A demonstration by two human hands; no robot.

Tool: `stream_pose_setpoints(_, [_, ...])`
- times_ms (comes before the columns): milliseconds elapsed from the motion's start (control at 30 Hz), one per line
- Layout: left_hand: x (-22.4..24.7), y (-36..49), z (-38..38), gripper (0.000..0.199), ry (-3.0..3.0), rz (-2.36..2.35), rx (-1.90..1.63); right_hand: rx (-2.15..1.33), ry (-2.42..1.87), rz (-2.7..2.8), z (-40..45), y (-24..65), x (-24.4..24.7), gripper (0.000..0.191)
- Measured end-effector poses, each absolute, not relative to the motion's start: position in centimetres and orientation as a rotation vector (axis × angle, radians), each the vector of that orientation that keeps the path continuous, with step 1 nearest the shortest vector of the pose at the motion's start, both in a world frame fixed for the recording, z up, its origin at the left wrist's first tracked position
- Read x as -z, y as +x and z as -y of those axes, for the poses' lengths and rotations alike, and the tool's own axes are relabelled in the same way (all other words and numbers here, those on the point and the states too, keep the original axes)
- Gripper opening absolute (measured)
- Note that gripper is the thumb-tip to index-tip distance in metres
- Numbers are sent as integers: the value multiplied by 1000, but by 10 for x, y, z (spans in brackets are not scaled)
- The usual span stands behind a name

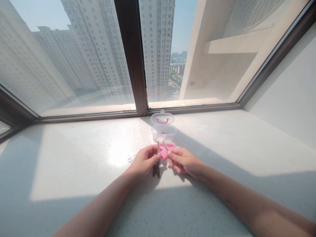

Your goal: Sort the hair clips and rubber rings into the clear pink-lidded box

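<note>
My left hand (146,158) pinches a small slim metallic piece (158,147), held upright. Between the fingers of my right hand (182,160) is a similar slim metallic piece (165,146), tilted to the left. The two pieces are apart, and what they are is too small to tell. Behind and between the hands lies a flat pink object (164,152). A dark clip-like object (156,170) rests on the sill just below my left hand. Farther back stands a clear oval box (164,133), its lid (162,118) raised, with a pink handle.
Thin metal rings (129,159) lie left of my left hand on the speckled white sill (81,158). Dark window frames (138,65) and glass rise behind the box. A white wall (286,85) stands at the right.
</note>
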State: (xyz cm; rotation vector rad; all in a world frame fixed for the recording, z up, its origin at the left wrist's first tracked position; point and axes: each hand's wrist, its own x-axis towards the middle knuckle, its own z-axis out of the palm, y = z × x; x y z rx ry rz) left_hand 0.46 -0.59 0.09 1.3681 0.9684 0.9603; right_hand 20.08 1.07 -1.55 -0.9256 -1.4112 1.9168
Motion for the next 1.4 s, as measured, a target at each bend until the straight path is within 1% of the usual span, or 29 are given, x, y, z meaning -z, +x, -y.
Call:
stream_pose_setpoints(167, [-2,5,6,27,1394,-972,-966,-1950,-885,1249,-14,202,15,32])
stream_pose_setpoints(367, [-1,3,6,22,1400,-998,-959,-2041,-847,1133,-16,204,12,22])
stream_pose_setpoints(567, [-2,3,5,22,1433,-996,-959,-2035,-868,1162,-16,203,10,25])
stream_pose_setpoints(867, [1,5,10,30,1517,-1004,-982,-1989,-886,1393,-12,200,11,25])
stream_pose_setpoints(967, [3,7,13,26,1601,-1041,-982,-1970,-929,1494,-10,200,8,25])
stream_pose_setpoints(1167, [0,6,15,20,1785,-1085,-904,-1882,-1006,1694,-7,198,2,14])
stream_pose_setpoints(1400, [-3,7,17,18,1912,-1142,-890,-1825,-1020,1775,0,193,-7,13])
